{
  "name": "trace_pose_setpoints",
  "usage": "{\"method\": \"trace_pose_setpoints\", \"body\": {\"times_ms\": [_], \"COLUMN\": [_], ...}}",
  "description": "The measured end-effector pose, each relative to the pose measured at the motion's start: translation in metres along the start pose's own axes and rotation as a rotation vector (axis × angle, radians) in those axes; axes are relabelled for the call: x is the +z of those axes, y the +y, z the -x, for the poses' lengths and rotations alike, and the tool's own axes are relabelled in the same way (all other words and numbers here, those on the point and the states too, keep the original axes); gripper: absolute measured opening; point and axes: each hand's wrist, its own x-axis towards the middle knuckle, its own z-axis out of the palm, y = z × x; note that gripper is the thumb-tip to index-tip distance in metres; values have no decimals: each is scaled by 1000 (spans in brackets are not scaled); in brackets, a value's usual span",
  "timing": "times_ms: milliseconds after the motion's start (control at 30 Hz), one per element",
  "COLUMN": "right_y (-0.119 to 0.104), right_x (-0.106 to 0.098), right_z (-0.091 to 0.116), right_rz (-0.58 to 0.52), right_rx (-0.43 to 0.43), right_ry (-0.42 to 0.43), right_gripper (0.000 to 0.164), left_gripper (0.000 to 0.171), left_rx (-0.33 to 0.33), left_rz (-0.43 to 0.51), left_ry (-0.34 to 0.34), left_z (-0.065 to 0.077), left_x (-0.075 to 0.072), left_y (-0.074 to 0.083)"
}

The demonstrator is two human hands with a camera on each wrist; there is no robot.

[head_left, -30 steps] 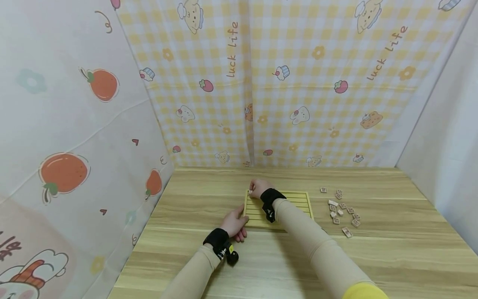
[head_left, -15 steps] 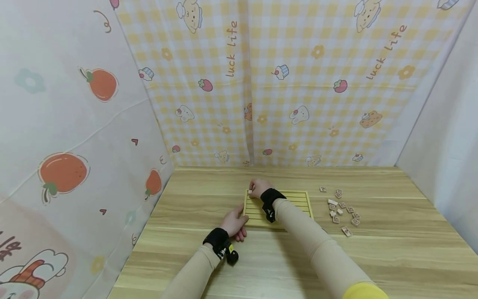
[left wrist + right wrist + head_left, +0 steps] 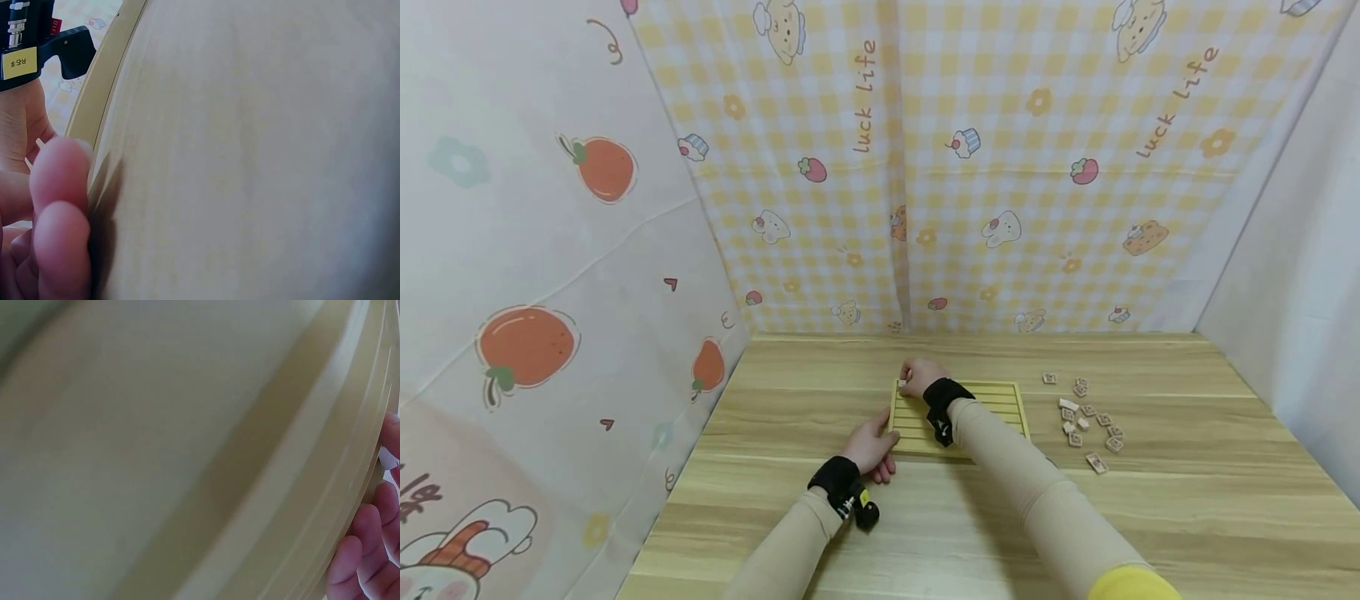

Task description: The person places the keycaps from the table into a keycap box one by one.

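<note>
A yellow slatted wooden tray (image 3: 992, 390) lies on the table, crossed by several thin ridges. My left hand (image 3: 868, 447) holds its front left corner, thumb at the rim and the other fingers curled below. In the left wrist view two fingertips (image 3: 60, 181) sit against the tray's edge (image 3: 94, 100). My right hand (image 3: 922, 377) reaches over the tray to the back left corner and pinches a small white tile (image 3: 902, 384) there. In the right wrist view that tile (image 3: 387, 458) shows only partly between the fingers. My right forearm covers part of the tray.
Several small pale tiles (image 3: 1088, 410) with printed marks lie scattered right of the tray, and one tile (image 3: 1097, 463) is closer to the front. Behind the wooden table (image 3: 1187, 500) hangs a checked cloth (image 3: 985, 267); a white cloth (image 3: 1292, 317) borders the right side.
</note>
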Motion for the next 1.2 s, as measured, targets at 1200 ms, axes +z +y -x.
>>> {"method": "trace_pose_setpoints", "body": {"times_ms": [1200], "right_y": [30], "right_x": [-34], "right_z": [35], "right_rz": [31], "right_rx": [100], "right_ry": [16], "right_gripper": [16], "left_gripper": [59], "left_rx": [56], "left_rz": [5], "left_ry": [-90], "left_z": [-13], "left_x": [33], "left_y": [16]}}
